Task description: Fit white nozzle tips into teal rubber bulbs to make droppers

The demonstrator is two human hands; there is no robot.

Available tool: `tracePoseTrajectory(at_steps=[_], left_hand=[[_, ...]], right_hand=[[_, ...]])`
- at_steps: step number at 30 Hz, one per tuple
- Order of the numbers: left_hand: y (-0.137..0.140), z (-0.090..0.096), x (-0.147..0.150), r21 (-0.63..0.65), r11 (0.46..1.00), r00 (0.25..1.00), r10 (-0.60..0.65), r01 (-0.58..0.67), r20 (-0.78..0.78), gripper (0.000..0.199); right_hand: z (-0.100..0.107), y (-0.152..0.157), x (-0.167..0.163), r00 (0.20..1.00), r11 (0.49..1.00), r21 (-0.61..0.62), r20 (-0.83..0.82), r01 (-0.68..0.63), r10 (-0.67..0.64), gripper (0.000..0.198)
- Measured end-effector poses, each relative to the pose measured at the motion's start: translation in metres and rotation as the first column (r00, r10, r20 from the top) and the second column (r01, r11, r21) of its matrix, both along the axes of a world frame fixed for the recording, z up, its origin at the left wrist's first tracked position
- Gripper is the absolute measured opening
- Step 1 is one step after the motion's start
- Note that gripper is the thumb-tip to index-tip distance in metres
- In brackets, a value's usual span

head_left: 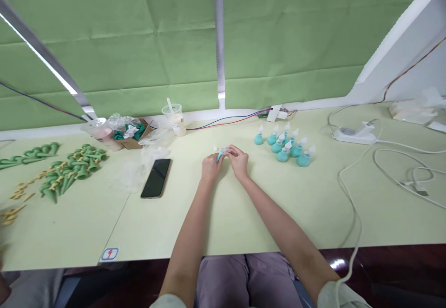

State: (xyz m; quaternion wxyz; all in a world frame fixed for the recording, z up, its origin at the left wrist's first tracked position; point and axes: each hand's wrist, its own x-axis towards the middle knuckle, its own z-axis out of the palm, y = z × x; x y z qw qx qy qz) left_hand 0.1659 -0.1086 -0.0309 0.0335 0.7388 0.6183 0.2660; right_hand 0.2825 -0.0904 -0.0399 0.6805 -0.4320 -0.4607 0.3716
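Over the middle of the table, my left hand (211, 167) is closed on a small turquoise piece (219, 156). My right hand (239, 161) meets it from the other side, its fingers pinched around a small whitish, see-through piece (226, 150). The fingers cover much of both pieces, so I cannot tell whether they are joined. Small whitish bits (215, 148) lie just beyond my left hand. To the right stands a group of several round turquoise pieces (282, 156) with pointed, whitish flame-shaped tips, all upright.
A black phone (156, 178) lies left of my arms, beside crumpled clear plastic bags (134, 171). Behind are a drink cup (177, 121) and a small cardboard box (134, 143). Green cone-shaped pieces (82, 171) cover the far left. A power strip (355, 134) and white cables (348, 192) occupy the right.
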Motion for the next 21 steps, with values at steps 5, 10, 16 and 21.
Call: tracePoseTrajectory(at_steps=[5, 10, 16, 21], left_hand=[[0.005, -0.007, -0.014, 0.092, 0.986, 0.975, 0.120, -0.139, 0.189, 0.033], [0.008, -0.005, -0.021, 0.212, 0.947, 0.896, 0.136, -0.243, 0.422, 0.032], [0.010, -0.007, -0.020, 0.258, 0.949, 0.885, 0.040, -0.179, 0.464, 0.034], [0.018, -0.016, -0.025, 0.184, 0.960, 0.870, 0.098, -0.210, 0.483, 0.033]], right_hand=[[-0.006, 0.016, 0.027, 0.982, 0.984, -0.030, -0.064, 0.177, -0.179, 0.024], [-0.022, 0.023, 0.037, 0.919, 0.968, -0.013, 0.318, 0.249, -0.232, 0.024], [-0.027, 0.038, 0.032, 0.857, 0.991, -0.087, 0.513, 0.102, -0.044, 0.028], [-0.026, 0.052, 0.036, 0.754, 0.996, -0.036, 0.655, 0.082, -0.038, 0.030]])
